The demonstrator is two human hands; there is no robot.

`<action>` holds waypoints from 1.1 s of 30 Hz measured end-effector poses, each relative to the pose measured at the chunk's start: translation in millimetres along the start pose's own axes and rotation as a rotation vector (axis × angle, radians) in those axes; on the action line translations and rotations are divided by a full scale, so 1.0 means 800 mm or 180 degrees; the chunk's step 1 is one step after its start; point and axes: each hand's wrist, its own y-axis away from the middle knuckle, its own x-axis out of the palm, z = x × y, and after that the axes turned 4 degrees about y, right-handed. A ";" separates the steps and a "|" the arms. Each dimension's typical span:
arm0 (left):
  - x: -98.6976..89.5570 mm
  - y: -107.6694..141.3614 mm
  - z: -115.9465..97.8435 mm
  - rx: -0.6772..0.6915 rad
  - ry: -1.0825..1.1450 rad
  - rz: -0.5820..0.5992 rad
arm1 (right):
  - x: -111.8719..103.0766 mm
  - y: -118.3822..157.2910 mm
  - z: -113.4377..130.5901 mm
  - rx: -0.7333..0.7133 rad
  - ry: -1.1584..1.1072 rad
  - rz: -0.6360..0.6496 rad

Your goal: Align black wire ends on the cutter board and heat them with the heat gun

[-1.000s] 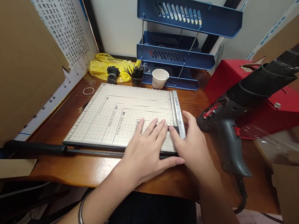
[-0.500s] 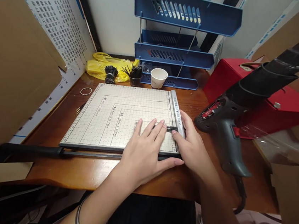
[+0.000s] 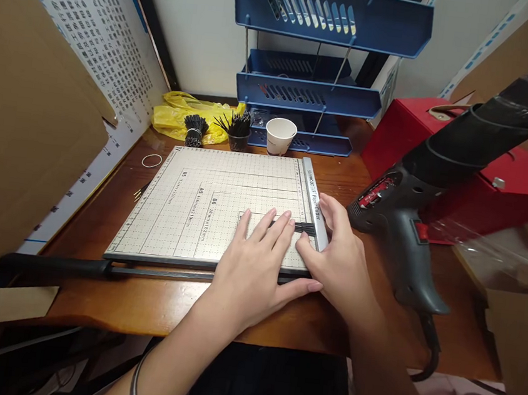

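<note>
A paper cutter (image 3: 182, 208) with a cream gridded board lies before me. Flat on its right half rests my left hand (image 3: 252, 259), fingers stretched out over a small bunch of thin black strips (image 3: 305, 227). The strips reach from under these fingers to the cutter's metal edge guide (image 3: 314, 206). My right hand (image 3: 340, 256) straddles the guide's near end, thumb on the board just below the strips and fingers on the outer side. Along the front edge runs the cutter's blade arm with its black handle (image 3: 56, 264), lowered.
Behind the board stand a white paper cup (image 3: 280, 137), a small cup of black strips (image 3: 238, 139), a tied black bundle (image 3: 195, 130) and a yellow bag (image 3: 169, 115). A blue rack (image 3: 303, 95) rises behind. At right are a heat gun (image 3: 410, 238) and a red box (image 3: 495, 190).
My right thumb has slid slightly left and down, off the ends of the black strips, so more of them shows. The left hand stays in place.
</note>
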 end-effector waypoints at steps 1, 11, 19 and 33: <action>0.000 0.000 0.000 0.0000 0.0002 0.0006 | 0.000 0.000 0.001 0.0018 0.0007 -0.0016; 0.000 0.001 0.000 -0.0010 -0.0024 0.0011 | -0.007 0.004 -0.009 -0.0096 -0.0362 0.0131; 0.001 0.001 0.001 0.0004 -0.0064 -0.0003 | -0.004 0.004 -0.009 -0.0149 -0.0386 0.0010; 0.000 0.001 0.000 -0.0044 -0.0052 0.0044 | 0.002 0.003 -0.008 -0.0225 -0.0475 -0.0080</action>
